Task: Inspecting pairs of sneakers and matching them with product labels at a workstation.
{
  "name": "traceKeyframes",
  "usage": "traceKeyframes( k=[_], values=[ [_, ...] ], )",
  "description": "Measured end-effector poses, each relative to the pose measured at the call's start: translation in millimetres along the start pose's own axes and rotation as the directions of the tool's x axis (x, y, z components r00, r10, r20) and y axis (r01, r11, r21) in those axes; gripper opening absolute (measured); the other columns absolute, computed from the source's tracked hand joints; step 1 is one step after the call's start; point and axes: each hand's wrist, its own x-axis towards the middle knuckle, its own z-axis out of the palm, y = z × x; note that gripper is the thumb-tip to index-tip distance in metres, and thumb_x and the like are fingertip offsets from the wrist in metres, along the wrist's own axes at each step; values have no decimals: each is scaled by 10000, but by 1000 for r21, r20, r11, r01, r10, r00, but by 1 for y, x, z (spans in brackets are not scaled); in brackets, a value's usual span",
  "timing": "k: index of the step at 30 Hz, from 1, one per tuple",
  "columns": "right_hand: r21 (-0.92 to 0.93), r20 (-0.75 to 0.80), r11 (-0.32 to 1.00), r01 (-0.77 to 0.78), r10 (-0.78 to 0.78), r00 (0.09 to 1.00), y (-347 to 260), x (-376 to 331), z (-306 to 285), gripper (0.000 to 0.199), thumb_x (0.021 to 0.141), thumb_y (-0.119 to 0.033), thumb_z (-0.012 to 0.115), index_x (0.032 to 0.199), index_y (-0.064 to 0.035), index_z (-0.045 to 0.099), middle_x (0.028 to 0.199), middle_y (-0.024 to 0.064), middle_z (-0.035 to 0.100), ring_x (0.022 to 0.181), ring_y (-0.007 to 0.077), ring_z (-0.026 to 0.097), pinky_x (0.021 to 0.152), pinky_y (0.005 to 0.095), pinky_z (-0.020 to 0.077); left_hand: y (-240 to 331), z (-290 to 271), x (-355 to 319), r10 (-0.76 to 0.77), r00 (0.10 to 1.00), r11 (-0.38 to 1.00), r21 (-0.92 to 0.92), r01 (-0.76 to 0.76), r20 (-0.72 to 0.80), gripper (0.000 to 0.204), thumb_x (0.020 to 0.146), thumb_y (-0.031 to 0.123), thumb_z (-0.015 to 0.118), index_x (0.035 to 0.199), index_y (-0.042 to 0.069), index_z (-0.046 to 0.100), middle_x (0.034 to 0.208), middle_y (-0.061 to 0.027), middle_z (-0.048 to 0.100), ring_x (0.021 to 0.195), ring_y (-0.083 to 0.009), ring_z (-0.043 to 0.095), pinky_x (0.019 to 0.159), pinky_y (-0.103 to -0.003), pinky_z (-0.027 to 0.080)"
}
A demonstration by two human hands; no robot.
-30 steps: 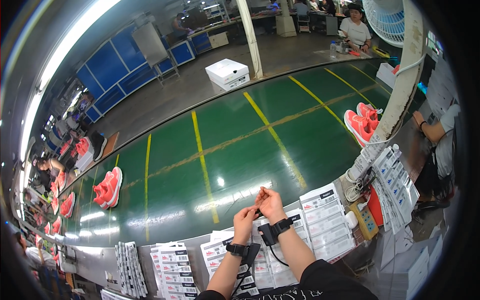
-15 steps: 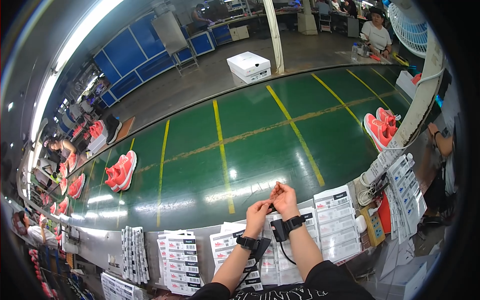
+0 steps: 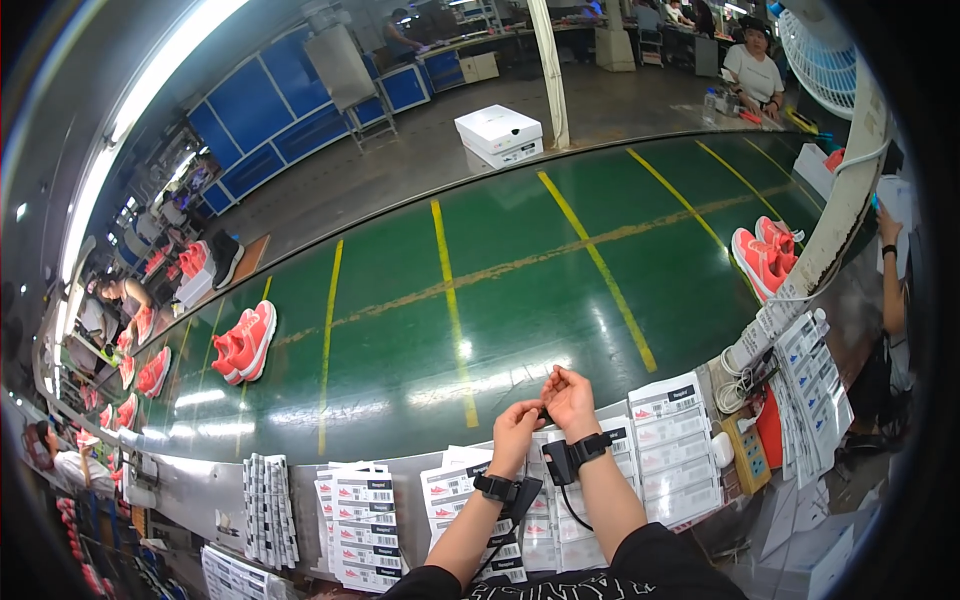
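Note:
Above the near edge of the green conveyor belt (image 3: 390, 350), my two hands meet. My left hand (image 3: 517, 430) is closed, its fingertips pinched together against the side of my right hand (image 3: 571, 402). The right hand's fingers are curled inward and pressed together. A small dark spot shows between the two hands; what they hold, if anything, is too small to make out. Below them lie sheets of shoe-box labels (image 3: 590, 490) with pink shoe pictures, and another label stack (image 3: 668, 415) sits right of my right wrist. Each wrist wears a black strap with a small device.
Coral sneakers ride the belt: one pair (image 3: 246, 342) at left, another (image 3: 764, 258) at right beside a curved white post (image 3: 835, 210). More label stacks (image 3: 365, 525) line the near ledge. A white shoebox (image 3: 499, 132) stands beyond the belt. A power strip (image 3: 747, 452) lies at right.
The belt's yellow lines and the sneakers have shifted slightly right. At the right edge, a co-worker's arm has risen toward a white object. My hands have barely moved.

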Motion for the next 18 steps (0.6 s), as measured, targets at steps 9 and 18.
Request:
traceKeyframes(
  k=[9, 18],
  values=[
    [-7, 14, 1000, 7, -7, 1000, 1, 2, -5, 144, 842, -111, 483, 915, -21, 568, 750, 41, 574, 655, 167, 548, 601, 295, 489, 0, 0, 0, -20, 1000, 1000, 1, 20, 0, 220, 873, 51, 476, 1029, -64, 580, 982, -102, 605, 859, -131, 581, 772, -224, 484],
    [-23, 4, 1000, 13, -13, 1000, 1, 2, -2, 149, 849, -115, 479, 923, -19, 566, 741, 43, 570, 651, 167, 548, 597, 290, 491, -5, -3, 3, -20, 1000, 1000, 4, 20, 14, 212, 875, 43, 469, 1020, -66, 580, 980, -98, 607, 866, -125, 580, 772, -223, 485]
  ],
)
